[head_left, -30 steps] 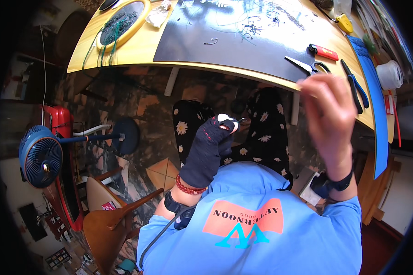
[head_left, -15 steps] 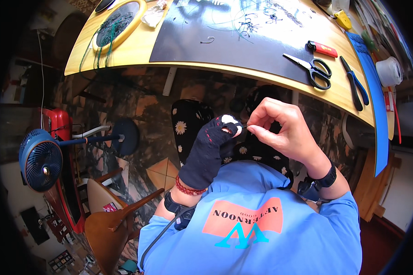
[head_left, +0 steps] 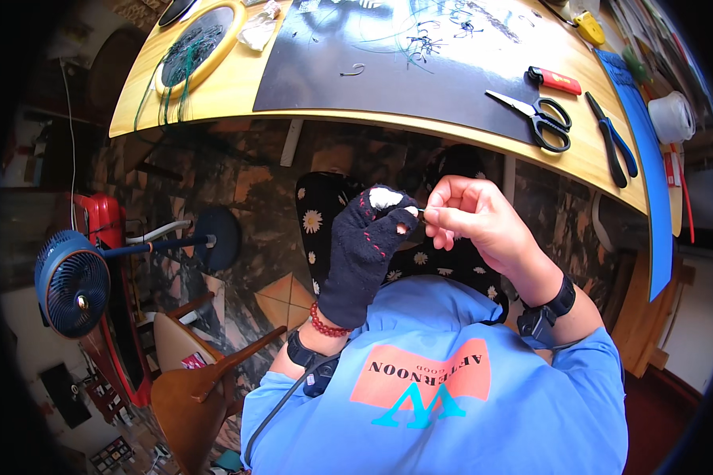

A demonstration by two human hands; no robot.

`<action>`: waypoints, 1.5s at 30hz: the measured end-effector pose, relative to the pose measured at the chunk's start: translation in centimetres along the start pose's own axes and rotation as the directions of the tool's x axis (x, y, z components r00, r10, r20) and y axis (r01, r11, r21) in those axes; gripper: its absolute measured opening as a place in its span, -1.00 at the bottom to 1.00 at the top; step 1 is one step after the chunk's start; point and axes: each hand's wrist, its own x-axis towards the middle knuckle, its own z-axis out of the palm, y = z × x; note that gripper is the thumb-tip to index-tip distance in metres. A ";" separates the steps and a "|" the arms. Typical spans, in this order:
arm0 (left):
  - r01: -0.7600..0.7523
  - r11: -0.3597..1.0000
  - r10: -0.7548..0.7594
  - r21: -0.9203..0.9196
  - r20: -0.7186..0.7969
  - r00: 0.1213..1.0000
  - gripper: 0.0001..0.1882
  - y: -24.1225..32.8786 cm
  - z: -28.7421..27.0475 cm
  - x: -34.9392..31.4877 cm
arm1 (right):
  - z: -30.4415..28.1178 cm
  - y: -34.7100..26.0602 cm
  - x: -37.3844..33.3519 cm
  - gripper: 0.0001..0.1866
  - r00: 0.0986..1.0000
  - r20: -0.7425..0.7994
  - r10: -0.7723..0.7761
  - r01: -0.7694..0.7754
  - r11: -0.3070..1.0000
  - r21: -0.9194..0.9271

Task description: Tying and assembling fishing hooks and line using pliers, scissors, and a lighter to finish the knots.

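My left hand [head_left: 358, 249] wears a dark glove with red stitching and white at the fingertips, its thumb and fingers pinched together. Close beside it on the right is my bare right hand [head_left: 487, 218], closed in a pinch with the fingers curled under. A thin dark piece [head_left: 421, 210] bridges the small gap between the two pinches; it is too small to tell its kind. Both hands are over my lap, below the table's front edge. On the dark mat [head_left: 309, 89] lies a single fish hook [head_left: 353, 71], with a tangle of hooks and thin line [head_left: 426, 46] farther back.
Scissors [head_left: 548, 125], a red lighter [head_left: 554, 81] and blue-handled pliers [head_left: 610, 142] lie on the table's right. At its left is a yellow-rimmed tray [head_left: 228, 38] of green-lined hooks. A fan [head_left: 73, 283] and wooden chair [head_left: 184, 400] stand to my left.
My left hand has turned so that its thumb side faces up more. My right fingers have curled in and shifted slightly down. The thin piece between them shows less length.
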 end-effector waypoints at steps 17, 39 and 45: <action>0.008 0.998 -0.009 0.056 0.010 1.000 -0.97 0.0 0.2 0.2 | -0.2 0.5 0.1 -0.84 0.997 -0.048 -0.064 0.056 0.988 -0.147; -0.010 0.999 0.007 0.048 0.045 0.999 -0.92 -0.7 -0.2 0.0 | -0.3 0.1 -0.4 -0.78 0.991 -0.044 -0.125 0.099 0.919 -0.382; 0.167 0.985 -0.165 -0.030 0.071 0.984 -0.93 0.4 0.0 -0.3 | 0.1 0.0 -0.4 -0.85 0.996 -0.038 -0.081 0.063 0.933 -0.355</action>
